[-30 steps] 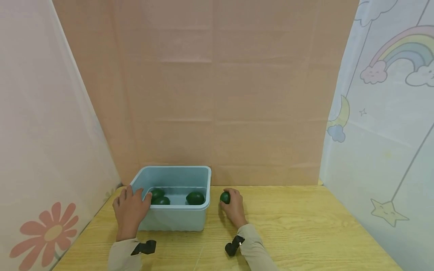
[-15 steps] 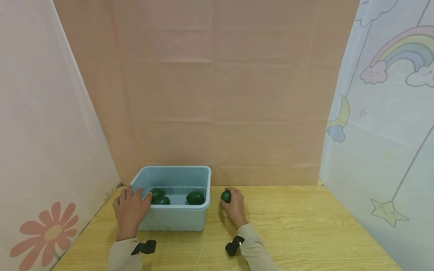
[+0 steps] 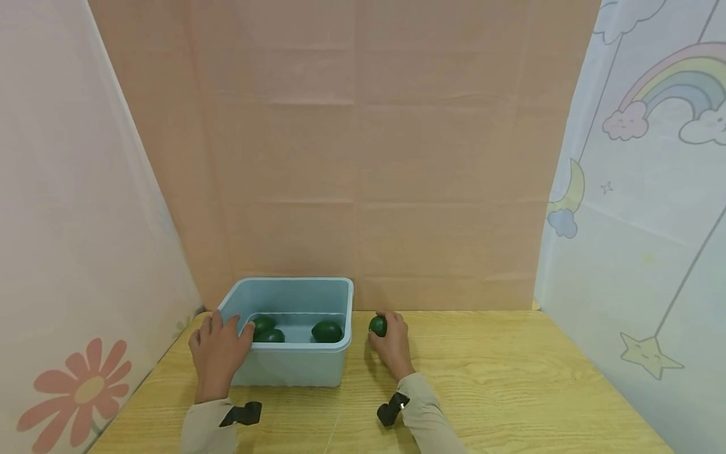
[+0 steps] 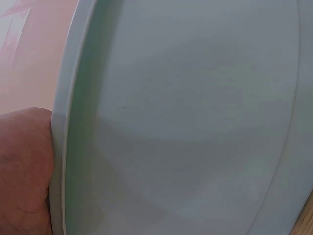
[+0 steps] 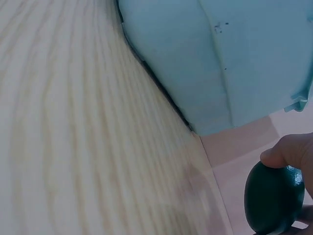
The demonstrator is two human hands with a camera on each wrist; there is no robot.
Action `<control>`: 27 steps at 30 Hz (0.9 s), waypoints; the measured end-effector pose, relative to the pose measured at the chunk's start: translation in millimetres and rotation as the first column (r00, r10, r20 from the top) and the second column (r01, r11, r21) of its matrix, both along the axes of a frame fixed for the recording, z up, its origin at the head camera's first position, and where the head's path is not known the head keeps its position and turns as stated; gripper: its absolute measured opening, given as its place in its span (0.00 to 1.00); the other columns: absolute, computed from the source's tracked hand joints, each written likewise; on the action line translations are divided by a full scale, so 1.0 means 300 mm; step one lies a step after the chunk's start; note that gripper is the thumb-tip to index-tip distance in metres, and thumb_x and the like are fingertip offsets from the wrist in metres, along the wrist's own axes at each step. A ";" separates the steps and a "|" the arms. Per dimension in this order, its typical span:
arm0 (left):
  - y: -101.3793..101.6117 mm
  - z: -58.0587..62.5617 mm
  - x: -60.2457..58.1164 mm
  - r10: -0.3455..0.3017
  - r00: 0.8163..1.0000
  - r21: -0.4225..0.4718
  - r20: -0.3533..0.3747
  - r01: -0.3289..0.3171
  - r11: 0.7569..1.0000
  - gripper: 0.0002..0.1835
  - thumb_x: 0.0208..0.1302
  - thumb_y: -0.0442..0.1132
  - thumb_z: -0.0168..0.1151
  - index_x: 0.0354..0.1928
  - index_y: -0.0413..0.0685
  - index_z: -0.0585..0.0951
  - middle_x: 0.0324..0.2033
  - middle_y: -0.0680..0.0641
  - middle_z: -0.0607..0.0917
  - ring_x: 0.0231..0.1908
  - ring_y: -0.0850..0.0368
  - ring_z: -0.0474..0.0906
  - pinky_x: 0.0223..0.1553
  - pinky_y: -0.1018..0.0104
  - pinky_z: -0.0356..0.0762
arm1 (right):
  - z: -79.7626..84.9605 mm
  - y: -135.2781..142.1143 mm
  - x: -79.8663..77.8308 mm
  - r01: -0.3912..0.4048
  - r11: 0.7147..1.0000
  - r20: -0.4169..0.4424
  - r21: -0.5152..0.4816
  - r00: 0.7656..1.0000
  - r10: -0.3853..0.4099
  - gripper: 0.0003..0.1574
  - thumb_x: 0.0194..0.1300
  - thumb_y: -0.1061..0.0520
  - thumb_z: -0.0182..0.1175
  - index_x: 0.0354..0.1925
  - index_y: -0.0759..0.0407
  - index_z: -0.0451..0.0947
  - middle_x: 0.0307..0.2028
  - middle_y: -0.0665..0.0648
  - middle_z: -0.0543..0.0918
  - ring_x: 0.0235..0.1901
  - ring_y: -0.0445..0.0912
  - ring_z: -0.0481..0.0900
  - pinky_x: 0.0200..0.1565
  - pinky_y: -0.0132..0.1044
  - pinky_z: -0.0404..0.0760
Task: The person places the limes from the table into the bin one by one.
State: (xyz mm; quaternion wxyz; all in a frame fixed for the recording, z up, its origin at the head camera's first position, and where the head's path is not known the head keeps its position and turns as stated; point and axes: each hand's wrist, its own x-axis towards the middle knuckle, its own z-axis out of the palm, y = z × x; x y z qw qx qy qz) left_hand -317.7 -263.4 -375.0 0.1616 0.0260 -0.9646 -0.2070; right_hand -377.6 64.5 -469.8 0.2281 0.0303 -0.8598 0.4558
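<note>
My right hand [image 3: 394, 343] holds a dark green lime [image 3: 377, 326] between thumb and fingers, to the right of the light blue plastic box [image 3: 289, 367]. The right wrist view shows that lime [image 5: 273, 198] as smooth and glossy, with the thumb on its upper end. My left hand [image 3: 220, 353] grips the box's front left corner, thumb over the front rim. In the left wrist view the box wall [image 4: 195, 107] fills most of the picture. Inside the box lie more limes: one at the right [image 3: 327, 331] and two at the left [image 3: 269, 336], partly hidden by the front rim and left hand.
The box stands on a wood-grain table [image 3: 499, 372]. A tan sheet [image 3: 363, 157] rises behind the table's back edge. Printed white cloths hang at the left [image 3: 74, 189] and at the right [image 3: 641, 252]. Each wrist wears a small black camera.
My right hand has shifted slightly away from me, with the lime still in its fingers. The left hand and the box have stayed in place.
</note>
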 end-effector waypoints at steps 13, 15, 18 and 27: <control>-0.001 -0.008 -0.003 0.000 1.000 -0.009 -0.023 0.000 1.000 0.29 0.75 0.49 0.47 0.62 0.30 0.74 0.69 0.24 0.59 0.70 0.28 0.49 0.64 0.29 0.44 | 0.021 0.000 0.001 0.004 1.000 0.007 -0.022 1.000 -0.003 0.29 0.57 0.63 0.72 0.57 0.64 0.77 0.56 0.68 0.74 0.54 0.65 0.71 0.45 0.60 0.80; -0.001 -0.008 -0.004 0.000 1.000 -0.015 -0.028 -0.001 1.000 0.29 0.75 0.49 0.47 0.63 0.30 0.74 0.69 0.23 0.59 0.70 0.28 0.49 0.64 0.29 0.43 | 0.026 0.000 0.000 0.005 0.999 0.006 -0.033 1.000 -0.005 0.30 0.57 0.63 0.71 0.58 0.64 0.77 0.57 0.68 0.74 0.55 0.65 0.71 0.45 0.59 0.80; 0.000 -0.008 -0.006 -0.004 0.999 -0.024 -0.035 0.004 1.000 0.30 0.75 0.49 0.47 0.65 0.30 0.72 0.69 0.22 0.58 0.71 0.27 0.47 0.65 0.28 0.41 | 0.032 0.001 0.000 0.009 0.999 -0.005 -0.046 1.000 -0.009 0.29 0.57 0.63 0.71 0.58 0.62 0.77 0.56 0.67 0.74 0.55 0.64 0.71 0.45 0.60 0.80; 0.001 0.003 0.002 -0.004 1.000 -0.031 0.006 0.004 1.000 0.30 0.75 0.49 0.47 0.68 0.32 0.69 0.70 0.22 0.56 0.72 0.27 0.44 0.67 0.27 0.36 | 0.038 0.005 0.003 0.004 0.999 -0.006 -0.052 1.000 -0.004 0.29 0.58 0.63 0.71 0.58 0.62 0.77 0.57 0.67 0.74 0.54 0.65 0.71 0.45 0.59 0.81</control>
